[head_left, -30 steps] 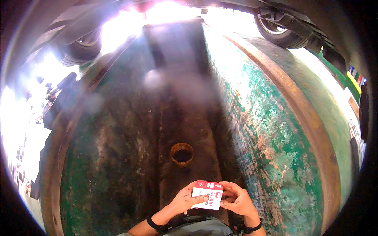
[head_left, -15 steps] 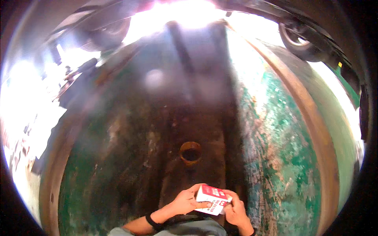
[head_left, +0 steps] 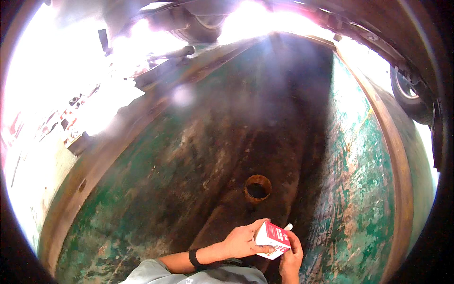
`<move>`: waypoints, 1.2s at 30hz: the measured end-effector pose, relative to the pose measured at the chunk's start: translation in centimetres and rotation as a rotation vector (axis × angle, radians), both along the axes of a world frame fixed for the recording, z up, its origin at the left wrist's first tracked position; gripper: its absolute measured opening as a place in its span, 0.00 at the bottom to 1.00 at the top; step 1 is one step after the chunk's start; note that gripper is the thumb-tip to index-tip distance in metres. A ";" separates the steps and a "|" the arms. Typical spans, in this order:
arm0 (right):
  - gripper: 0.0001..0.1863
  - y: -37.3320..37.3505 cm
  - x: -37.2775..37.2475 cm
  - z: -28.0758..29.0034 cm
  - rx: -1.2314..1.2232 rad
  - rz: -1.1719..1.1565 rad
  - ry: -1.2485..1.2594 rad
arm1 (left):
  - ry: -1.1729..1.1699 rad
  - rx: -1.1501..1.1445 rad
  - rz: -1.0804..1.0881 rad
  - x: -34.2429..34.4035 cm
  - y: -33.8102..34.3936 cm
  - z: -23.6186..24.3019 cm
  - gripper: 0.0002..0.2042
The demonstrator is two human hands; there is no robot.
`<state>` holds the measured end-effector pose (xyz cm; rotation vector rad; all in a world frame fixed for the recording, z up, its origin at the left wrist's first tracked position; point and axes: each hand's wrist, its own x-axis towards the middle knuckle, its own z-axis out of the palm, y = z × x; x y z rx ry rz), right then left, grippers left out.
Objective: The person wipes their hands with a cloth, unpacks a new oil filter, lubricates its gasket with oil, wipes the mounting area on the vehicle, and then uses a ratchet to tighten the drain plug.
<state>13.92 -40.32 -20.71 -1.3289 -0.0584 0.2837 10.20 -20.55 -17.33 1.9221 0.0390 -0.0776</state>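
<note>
A small red-and-white cardboard box (head_left: 275, 235) is held in front of me, close to my body. My left hand (head_left: 240, 242) grips it from the left, with the thumb across its white printed side. On the right side, my right hand (head_left: 292, 258) closes around the box's end. A small white piece (head_left: 288, 226), perhaps a flap, sticks up beside the right fingers. The inside of the box is hidden.
Below stands a round rusty-rimmed container or opening (head_left: 247, 190) on the dark pit floor. Worn green walls (head_left: 359, 189) with brown edges (head_left: 399, 189) flank it. Vehicle wheels (head_left: 410, 94) and an underbody show above. Assorted parts (head_left: 71, 120) lie on the bright left ledge.
My view has swung left, so the pit and its surroundings appear farther right. The box has turned slightly in my hands, and the white piece now stands out more.
</note>
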 end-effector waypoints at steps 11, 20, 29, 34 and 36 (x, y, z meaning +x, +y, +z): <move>0.30 1.6 1.1 -5.9 0.517 0.365 0.469 | -0.139 0.649 0.073 -3.2 0.0 2.9 0.47; 0.32 5.6 -0.4 -5.6 0.537 0.706 0.445 | 0.028 0.688 0.206 -7.7 1.4 6.6 0.47; 0.41 8.0 -0.7 -5.1 0.512 0.874 0.405 | -0.107 0.818 0.368 -11.7 1.4 8.7 0.45; 0.49 9.6 -1.7 -5.5 0.535 0.952 0.461 | -0.145 0.872 0.459 -14.1 2.0 9.8 0.45; 0.50 9.8 -2.3 -4.9 0.531 0.957 0.487 | -0.113 0.904 0.465 -14.5 1.5 10.8 0.45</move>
